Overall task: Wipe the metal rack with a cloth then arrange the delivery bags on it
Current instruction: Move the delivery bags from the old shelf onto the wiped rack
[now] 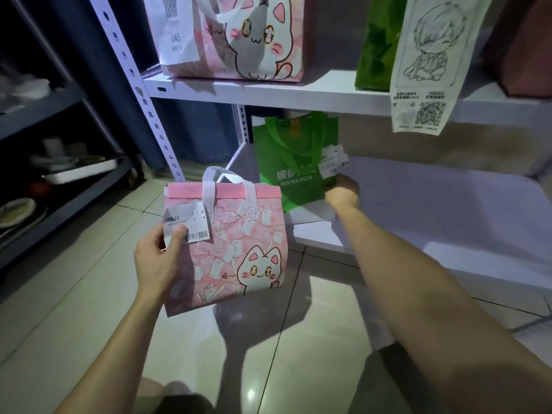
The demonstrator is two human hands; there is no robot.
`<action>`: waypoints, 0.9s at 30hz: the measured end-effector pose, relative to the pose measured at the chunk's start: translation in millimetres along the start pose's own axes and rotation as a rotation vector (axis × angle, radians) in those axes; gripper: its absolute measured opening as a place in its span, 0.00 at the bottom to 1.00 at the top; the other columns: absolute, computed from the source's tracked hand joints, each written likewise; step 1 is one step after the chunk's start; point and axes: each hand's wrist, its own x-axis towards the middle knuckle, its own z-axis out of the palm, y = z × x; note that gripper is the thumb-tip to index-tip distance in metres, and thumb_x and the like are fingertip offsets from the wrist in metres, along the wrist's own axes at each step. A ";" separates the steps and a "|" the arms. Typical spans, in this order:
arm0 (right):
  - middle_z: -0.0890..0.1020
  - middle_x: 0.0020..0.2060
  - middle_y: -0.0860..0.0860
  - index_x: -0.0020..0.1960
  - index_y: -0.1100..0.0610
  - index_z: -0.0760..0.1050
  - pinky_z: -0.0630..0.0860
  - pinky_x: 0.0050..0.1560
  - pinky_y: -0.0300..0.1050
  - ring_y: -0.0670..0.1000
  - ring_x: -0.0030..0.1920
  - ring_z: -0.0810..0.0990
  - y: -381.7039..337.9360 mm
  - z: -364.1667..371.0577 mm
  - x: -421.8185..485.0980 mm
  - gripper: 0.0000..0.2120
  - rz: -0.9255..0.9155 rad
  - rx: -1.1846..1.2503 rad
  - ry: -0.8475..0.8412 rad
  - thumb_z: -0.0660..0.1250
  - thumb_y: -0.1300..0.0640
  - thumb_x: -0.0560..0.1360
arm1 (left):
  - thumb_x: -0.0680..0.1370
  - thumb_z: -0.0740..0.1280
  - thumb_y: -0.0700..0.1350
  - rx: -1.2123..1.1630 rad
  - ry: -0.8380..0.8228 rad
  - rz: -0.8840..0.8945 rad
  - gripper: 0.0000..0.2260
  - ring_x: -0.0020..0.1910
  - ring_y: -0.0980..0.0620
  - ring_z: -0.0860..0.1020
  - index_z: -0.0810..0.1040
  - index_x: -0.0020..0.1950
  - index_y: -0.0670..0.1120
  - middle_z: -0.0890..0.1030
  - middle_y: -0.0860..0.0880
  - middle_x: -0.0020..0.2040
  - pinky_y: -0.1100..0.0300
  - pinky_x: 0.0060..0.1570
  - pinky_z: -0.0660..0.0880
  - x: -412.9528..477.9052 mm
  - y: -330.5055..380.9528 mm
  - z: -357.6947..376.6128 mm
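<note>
My left hand (159, 261) grips the left side of a small pink cat-print delivery bag (236, 249), thumb on its receipt, and holds it in the air above the floor tiles in front of the white metal rack (268, 95). My right hand (342, 191) reaches onto the lower shelf (433, 204) and holds the bottom right corner of a green pizza bag (291, 162) standing there. On the upper shelf stand a larger pink cat bag (239, 37) and another green bag (378, 43) with a long printed receipt (427, 64) hanging over the shelf edge.
A dark rack (59, 180) at the left carries metal trays and dishes. Blue curtains hang behind the white rack's perforated upright (134, 79). Glossy floor tiles (298, 354) lie below. The lower shelf is bare to the right of the green bag.
</note>
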 end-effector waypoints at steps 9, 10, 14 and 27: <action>0.84 0.54 0.62 0.70 0.60 0.76 0.78 0.50 0.50 0.63 0.53 0.83 103.0 -40.8 -48.7 0.15 0.080 0.075 0.189 0.63 0.62 0.84 | 0.80 0.69 0.55 -0.084 -0.094 0.003 0.09 0.41 0.54 0.83 0.85 0.54 0.54 0.88 0.53 0.46 0.47 0.44 0.82 29.5 19.5 35.8; 0.84 0.52 0.61 0.68 0.61 0.77 0.79 0.50 0.51 0.63 0.51 0.83 119.4 -51.0 -54.4 0.14 0.089 0.040 0.211 0.63 0.62 0.83 | 0.80 0.69 0.55 -0.098 -0.113 0.013 0.09 0.43 0.52 0.84 0.86 0.55 0.54 0.88 0.51 0.48 0.47 0.46 0.83 32.7 23.5 41.2; 0.82 0.47 0.59 0.64 0.61 0.76 0.78 0.50 0.52 0.63 0.49 0.82 168.7 -90.9 -74.4 0.11 0.145 -0.090 0.269 0.61 0.62 0.83 | 0.80 0.70 0.53 -0.138 -0.208 0.064 0.11 0.47 0.49 0.85 0.85 0.58 0.50 0.89 0.48 0.53 0.47 0.49 0.82 41.7 42.8 61.2; 0.82 0.46 0.59 0.59 0.61 0.78 0.77 0.49 0.52 0.61 0.47 0.80 178.3 -122.5 -92.9 0.09 0.260 0.068 0.507 0.60 0.61 0.85 | 0.83 0.69 0.48 -0.185 -0.364 0.172 0.09 0.52 0.43 0.87 0.85 0.59 0.47 0.89 0.49 0.54 0.45 0.48 0.84 32.5 78.9 87.1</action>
